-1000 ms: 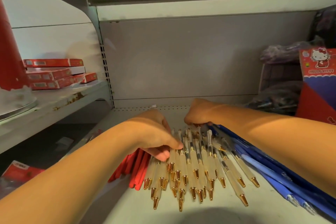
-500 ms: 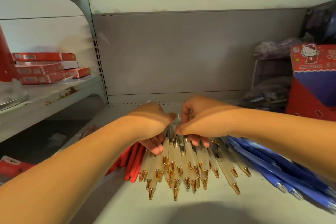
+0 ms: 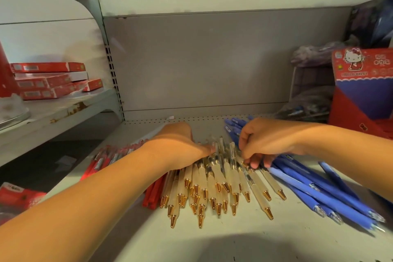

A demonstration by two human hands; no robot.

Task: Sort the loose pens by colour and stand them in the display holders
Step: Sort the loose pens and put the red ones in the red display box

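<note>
Right hand [image 3: 263, 142] pinched cream pens [image 3: 212, 178] by their upper barrels; left hand [image 3: 180, 147] rested on them, finger state indeterminable. Pens judged light, stiff, slippery; best gripped mid-barrel.

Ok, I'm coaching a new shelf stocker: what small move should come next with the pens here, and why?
Probably squeeze the cream gold-tipped pens into one bundle between both hands. They lie fanned out, tips spread, with the left hand resting on their upper ends and the right hand gripping those beside the blue pens.
</note>
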